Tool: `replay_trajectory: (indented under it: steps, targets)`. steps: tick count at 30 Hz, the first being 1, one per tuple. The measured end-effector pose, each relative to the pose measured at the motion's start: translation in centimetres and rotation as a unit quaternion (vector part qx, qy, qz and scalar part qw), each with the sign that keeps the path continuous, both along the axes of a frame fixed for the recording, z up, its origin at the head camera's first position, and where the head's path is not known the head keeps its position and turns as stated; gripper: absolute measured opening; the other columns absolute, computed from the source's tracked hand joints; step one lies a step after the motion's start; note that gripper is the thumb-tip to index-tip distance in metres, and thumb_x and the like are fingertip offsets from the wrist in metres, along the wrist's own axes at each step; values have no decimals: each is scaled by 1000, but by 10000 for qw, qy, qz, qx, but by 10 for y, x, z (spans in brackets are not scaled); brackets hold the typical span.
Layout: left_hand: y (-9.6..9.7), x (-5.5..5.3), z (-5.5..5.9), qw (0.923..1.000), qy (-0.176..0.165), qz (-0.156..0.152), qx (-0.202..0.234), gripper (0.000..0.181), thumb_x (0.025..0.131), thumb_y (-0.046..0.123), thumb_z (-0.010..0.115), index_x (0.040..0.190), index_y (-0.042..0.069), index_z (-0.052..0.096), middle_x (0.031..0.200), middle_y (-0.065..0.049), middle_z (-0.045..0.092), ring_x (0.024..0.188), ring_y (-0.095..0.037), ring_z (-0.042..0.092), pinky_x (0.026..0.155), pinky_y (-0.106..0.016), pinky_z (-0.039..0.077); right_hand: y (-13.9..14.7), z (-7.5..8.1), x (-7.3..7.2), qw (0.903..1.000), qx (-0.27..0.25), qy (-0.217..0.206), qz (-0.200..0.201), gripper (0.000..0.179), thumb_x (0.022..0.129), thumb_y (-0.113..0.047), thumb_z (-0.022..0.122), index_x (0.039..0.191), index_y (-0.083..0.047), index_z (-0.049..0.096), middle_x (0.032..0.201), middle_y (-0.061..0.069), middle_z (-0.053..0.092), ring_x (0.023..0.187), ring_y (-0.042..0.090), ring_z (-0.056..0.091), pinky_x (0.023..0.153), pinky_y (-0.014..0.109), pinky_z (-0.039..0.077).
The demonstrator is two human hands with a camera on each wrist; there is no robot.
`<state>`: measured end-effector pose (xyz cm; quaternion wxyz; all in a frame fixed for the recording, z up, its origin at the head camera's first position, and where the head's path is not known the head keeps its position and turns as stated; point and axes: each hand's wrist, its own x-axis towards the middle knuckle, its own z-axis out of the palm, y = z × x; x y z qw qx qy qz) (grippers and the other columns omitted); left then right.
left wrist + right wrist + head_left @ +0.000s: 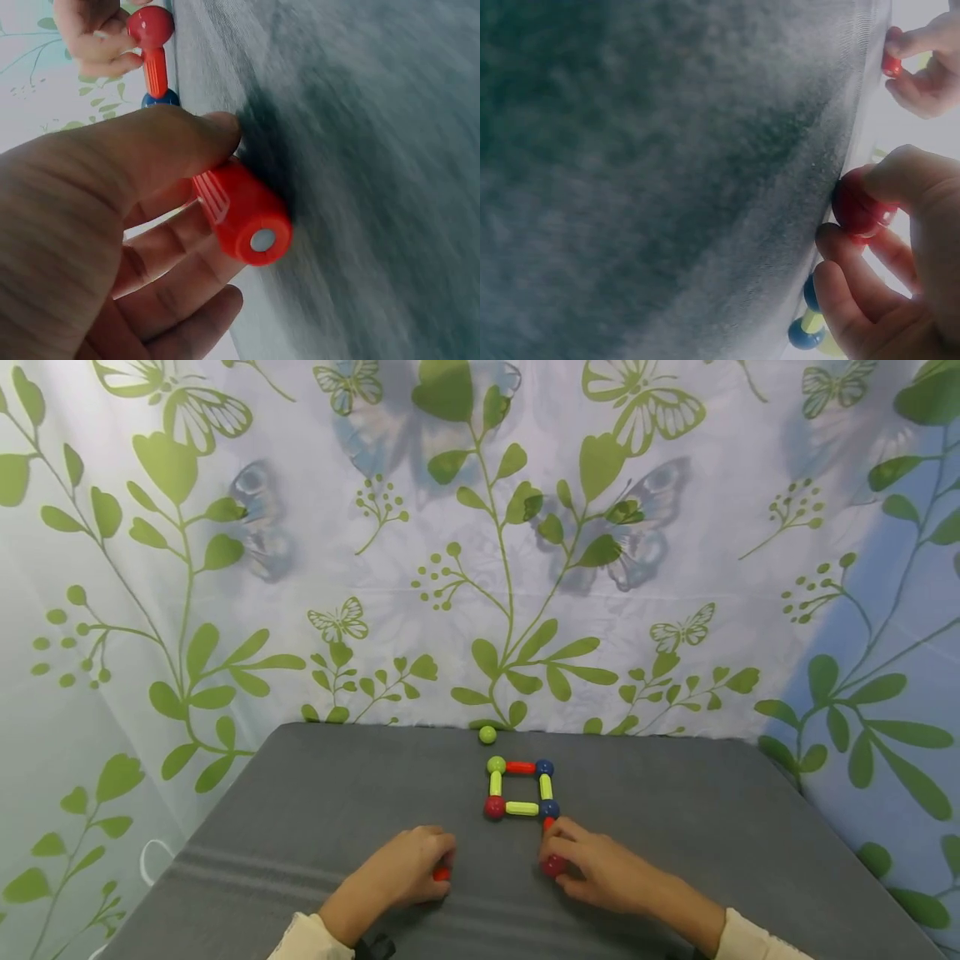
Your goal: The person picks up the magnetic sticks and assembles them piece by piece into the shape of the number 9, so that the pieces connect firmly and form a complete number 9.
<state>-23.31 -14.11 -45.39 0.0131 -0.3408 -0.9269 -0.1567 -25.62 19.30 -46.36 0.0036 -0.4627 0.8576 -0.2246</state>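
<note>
A red magnetic rod (244, 210) with a silver disc at its end is pinched between thumb and fingers of my left hand (408, 864), close over the table. My right hand (600, 864) grips a red ball (859, 204) at the near right. From that ball an orange-red rod (155, 73) runs to a blue ball (549, 809), a corner of a square frame. Yellow-green rods (522, 808) and one red rod (521, 767) form its sides; the other corners are a dark red ball (494, 807), a green ball (497, 765) and another blue ball (544, 768).
A loose green ball (487, 735) lies near the back edge of the grey cloth-covered table (337, 793). Behind it hangs a curtain (420, 652) printed with leaves and butterflies.
</note>
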Motion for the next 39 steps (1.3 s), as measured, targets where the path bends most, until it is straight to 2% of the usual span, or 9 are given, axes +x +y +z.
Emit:
replay_trajectory:
  steps: [4, 9, 18, 25, 30, 34, 39]
  targets:
    - [11, -4, -1, 9999, -104, -100, -16, 26, 77, 17, 82, 80, 20, 56, 75, 13, 44, 61, -4, 42, 53, -25, 37, 2, -4, 1, 9994, -56, -132, -310, 35, 90, -17, 78, 119, -28, 61, 117, -12, 46, 89, 2, 59, 74, 22, 52]
    - [18, -5, 0, 9997, -66, -235, -91, 28, 76, 19, 83, 82, 21, 57, 76, 13, 45, 64, -4, 43, 55, -24, 37, 2, -6, 1, 9985, -113, -291, -446, 36, 91, -21, 78, 121, -26, 60, 118, -11, 47, 93, 2, 58, 75, 23, 52]
    - [20, -6, 1, 9992, 150, -361, 96, 28, 75, 10, 81, 78, 20, 54, 71, 15, 43, 59, -2, 41, 52, -22, 35, 0, -4, 2, 9972, -188, -337, -635, 32, 89, -16, 78, 115, -27, 63, 115, -11, 48, 97, 5, 55, 79, 24, 52]
    - [48, -13, 7, 9981, 370, -486, 10, 26, 78, 11, 80, 80, 22, 56, 74, 14, 44, 61, -2, 42, 55, -20, 36, 0, -5, 3, 9973, -288, -358, -579, 31, 90, -15, 78, 115, -26, 64, 114, -11, 48, 96, 5, 55, 80, 25, 51]
    - [71, -21, 12, 9968, 336, -718, 22, 24, 80, 12, 80, 83, 21, 59, 76, 13, 48, 63, -1, 44, 56, -19, 38, 0, -7, 2, 9977, -466, -214, -438, 30, 90, -14, 78, 114, -24, 64, 113, -10, 49, 95, 6, 55, 80, 25, 51]
    - [83, -26, 10, 9959, 380, -823, -23, 23, 80, 13, 81, 83, 21, 60, 76, 13, 48, 64, 0, 44, 56, -18, 37, 1, -9, 2, 9978, -580, -93, -318, 30, 89, -13, 79, 114, -21, 64, 112, -8, 49, 95, 6, 56, 80, 24, 52]
    - [94, -31, 5, 9955, 407, -859, -36, 23, 78, 13, 82, 83, 21, 61, 76, 14, 48, 64, 0, 45, 56, -17, 36, 2, -9, 2, 9970, -713, -184, -222, 33, 87, -9, 80, 115, -18, 64, 111, -5, 50, 97, 8, 57, 80, 26, 54]
